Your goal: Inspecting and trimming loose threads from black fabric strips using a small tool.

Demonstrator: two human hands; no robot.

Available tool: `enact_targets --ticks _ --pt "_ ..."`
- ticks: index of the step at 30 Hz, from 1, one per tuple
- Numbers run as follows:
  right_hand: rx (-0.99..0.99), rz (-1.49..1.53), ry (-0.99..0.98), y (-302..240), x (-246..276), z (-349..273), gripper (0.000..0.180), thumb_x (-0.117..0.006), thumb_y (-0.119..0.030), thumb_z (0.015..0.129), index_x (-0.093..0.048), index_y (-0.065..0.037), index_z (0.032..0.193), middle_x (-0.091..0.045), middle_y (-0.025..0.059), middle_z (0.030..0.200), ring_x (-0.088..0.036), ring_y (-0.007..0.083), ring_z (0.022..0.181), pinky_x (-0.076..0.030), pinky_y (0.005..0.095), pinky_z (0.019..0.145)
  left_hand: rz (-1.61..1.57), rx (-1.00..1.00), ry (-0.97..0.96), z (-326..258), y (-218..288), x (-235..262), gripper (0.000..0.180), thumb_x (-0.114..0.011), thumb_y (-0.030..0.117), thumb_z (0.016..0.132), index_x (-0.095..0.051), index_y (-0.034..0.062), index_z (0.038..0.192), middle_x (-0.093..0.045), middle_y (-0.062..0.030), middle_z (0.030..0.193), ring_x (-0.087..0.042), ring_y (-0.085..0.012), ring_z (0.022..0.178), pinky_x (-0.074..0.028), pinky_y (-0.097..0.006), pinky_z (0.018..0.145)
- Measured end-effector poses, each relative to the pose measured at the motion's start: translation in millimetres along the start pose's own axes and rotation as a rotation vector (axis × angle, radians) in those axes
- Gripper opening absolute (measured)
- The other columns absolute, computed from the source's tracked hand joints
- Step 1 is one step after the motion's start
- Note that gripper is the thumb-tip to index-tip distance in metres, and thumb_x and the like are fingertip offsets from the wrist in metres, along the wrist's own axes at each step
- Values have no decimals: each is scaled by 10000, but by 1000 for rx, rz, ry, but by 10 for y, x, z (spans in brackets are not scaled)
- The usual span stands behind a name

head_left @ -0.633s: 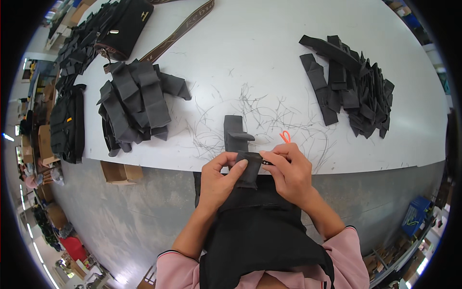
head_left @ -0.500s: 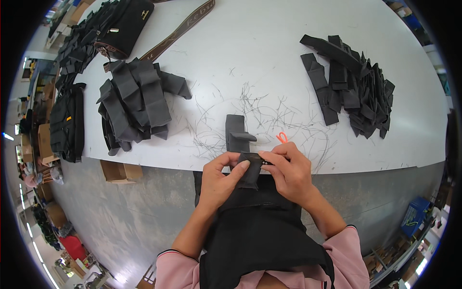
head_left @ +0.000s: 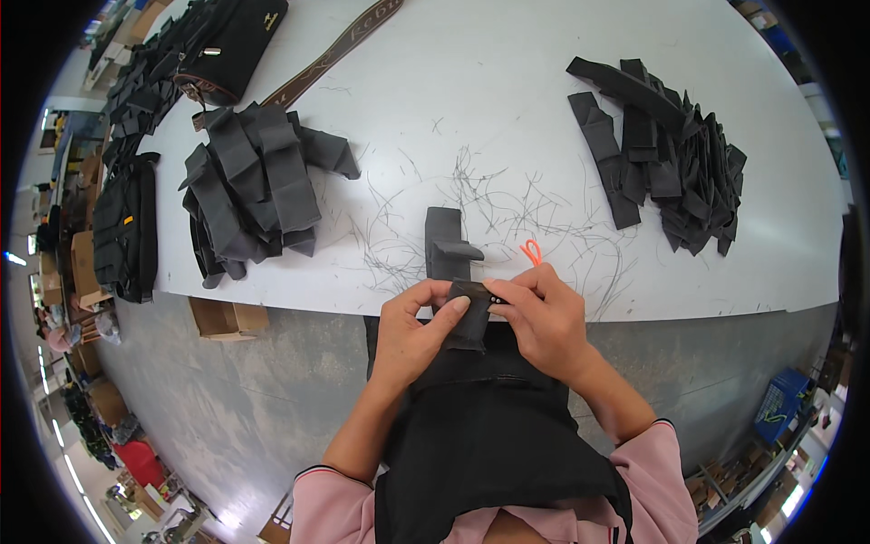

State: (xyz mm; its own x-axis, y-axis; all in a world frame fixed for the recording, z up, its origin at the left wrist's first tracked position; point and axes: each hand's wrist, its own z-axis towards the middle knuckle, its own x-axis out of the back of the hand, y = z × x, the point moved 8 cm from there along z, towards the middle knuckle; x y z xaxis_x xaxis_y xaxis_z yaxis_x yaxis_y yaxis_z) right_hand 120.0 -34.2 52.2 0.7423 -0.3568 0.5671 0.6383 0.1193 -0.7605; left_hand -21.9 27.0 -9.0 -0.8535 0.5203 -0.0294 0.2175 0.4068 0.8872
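At the table's near edge, my left hand (head_left: 410, 328) pinches a dark grey fabric strip (head_left: 468, 332) between thumb and fingers. The strip's near end hangs over the edge in front of my black apron (head_left: 498, 426). Its folded far part (head_left: 443, 228) lies on the white table. My right hand (head_left: 550, 325) is closed on a small dark tool, whose tip touches the strip's right side. An orange cord loop (head_left: 533, 253) sticks out above that hand; the fingers hide most of the tool, so its kind is unclear.
Loose dark threads (head_left: 489, 195) litter the white table (head_left: 507, 82). Grey fabric strips are heaped at left (head_left: 258, 181) and right (head_left: 693, 172). A black bag (head_left: 237, 45) with a brown strap (head_left: 335, 54) lies far left, a black backpack (head_left: 127, 231) nearer. An open cardboard box (head_left: 227, 319) stands below the edge.
The whole view has shifted slightly, so the table and heaps appear a little higher. Both hands keep nearly the same hold on the strip and the tool.
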Motion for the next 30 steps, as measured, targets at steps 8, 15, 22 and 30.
enact_targets --ticks 8,15,22,30 --pt "-217 160 135 192 162 -170 414 -712 42 635 -636 -76 1024 -503 53 783 -509 183 605 -417 265 519 -53 -27 74 53 -85 92 125 -663 108 820 -609 -5 814 -595 22 724 -504 -37 687 -410 -182 634" --pt "-191 200 -22 122 -160 -6 391 -654 85 619 -626 -93 967 -457 61 747 -496 198 572 -415 273 505 -141 28 -37 98 -44 16 202 -632 171 865 -541 50 730 -497 65 689 -388 -14 651 -303 -186 576" --pt "-808 920 -86 531 -703 -24 153 -640 -147 858 -558 -34 796 -431 -59 627 -424 36 581 -335 207 490 -343 87 -138 37 -204 -75 255 -552 251 924 -619 6 951 -565 50 792 -459 -30 759 -370 -195 704" --pt "-538 447 160 511 -208 -416 243 -664 -108 823 -559 -25 1026 -569 2 770 -524 71 618 -409 193 537 -369 234 52 191 -414 44 225 -566 211 917 -629 -4 925 -600 16 788 -494 -28 704 -418 -197 634"
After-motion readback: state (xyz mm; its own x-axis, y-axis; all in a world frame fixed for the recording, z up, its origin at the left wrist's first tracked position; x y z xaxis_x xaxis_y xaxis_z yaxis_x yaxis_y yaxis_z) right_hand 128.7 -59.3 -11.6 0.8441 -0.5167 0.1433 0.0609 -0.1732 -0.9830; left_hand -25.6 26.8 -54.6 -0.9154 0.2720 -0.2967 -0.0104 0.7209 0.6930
